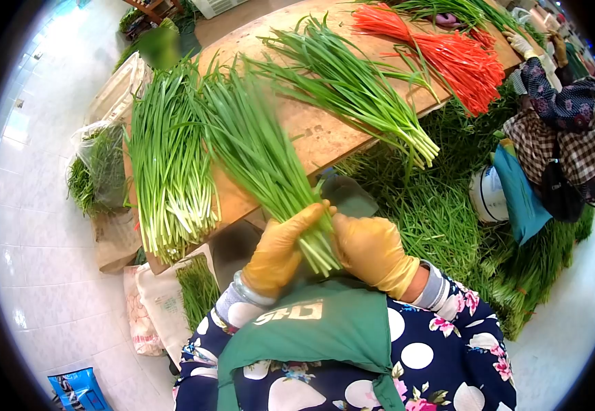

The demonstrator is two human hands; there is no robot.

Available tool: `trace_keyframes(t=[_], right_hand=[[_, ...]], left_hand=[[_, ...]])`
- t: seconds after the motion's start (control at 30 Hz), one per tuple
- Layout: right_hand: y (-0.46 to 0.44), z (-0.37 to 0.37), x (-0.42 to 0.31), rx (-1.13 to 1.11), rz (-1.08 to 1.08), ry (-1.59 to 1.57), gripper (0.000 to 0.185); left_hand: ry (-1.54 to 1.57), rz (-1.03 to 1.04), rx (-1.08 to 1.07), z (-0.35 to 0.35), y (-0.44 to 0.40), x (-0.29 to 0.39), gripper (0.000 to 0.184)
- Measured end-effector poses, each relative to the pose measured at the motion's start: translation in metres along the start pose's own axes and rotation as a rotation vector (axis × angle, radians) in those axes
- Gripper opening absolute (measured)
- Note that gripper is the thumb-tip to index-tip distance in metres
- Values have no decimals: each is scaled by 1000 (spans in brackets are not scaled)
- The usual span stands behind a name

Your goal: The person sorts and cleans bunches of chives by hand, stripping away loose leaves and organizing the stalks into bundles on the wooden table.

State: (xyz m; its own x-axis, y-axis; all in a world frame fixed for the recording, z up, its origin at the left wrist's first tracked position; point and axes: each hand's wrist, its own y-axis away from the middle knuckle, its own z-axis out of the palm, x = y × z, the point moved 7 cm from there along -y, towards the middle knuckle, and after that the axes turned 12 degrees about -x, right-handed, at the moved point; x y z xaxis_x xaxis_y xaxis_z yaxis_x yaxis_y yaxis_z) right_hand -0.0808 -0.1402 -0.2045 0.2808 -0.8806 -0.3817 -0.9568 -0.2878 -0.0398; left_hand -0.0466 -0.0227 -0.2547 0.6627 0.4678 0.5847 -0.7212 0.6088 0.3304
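My left hand (278, 252), in a yellow glove, is wrapped round the lower stems of a bunch of long green leaves (263, 151). The bunch's cut ends point toward my apron and its leafy tops lie over the wooden table (311, 137). At the right side of the same stems, my right hand (374, 252), also gloved in yellow, is closed with its fingertips against the bunch; whether it pinches anything else is hidden. A larger pile of green stems (171, 164) lies at the table's left end. Another loose bunch (352, 82) rests across the middle.
Red strips (458, 61) lie at the table's far right. Beyond them a co-worker (572, 116) in a checked garment sits beside a white bucket (489, 195). Heaped greens (441, 219) cover the floor at right. Bags (167, 291) stand below the table's left end.
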Motion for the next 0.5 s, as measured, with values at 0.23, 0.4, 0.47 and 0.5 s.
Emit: trace_keyframes(t=[0.23, 0.4, 0.47, 0.5], right_hand=[[1, 4, 30, -88, 51, -820, 30], [-32, 34, 51, -36, 132, -1204, 33], [-40, 55, 38, -242, 190, -1690, 33], [-43, 53, 35, -216, 174, -1792, 31]], left_hand=[[47, 14, -20, -6, -2, -1, 36], [10, -34, -30, -10, -2, -2, 33], [37, -58, -3, -15, -1, -7, 30], [35, -54, -6, -12, 0, -6, 29]])
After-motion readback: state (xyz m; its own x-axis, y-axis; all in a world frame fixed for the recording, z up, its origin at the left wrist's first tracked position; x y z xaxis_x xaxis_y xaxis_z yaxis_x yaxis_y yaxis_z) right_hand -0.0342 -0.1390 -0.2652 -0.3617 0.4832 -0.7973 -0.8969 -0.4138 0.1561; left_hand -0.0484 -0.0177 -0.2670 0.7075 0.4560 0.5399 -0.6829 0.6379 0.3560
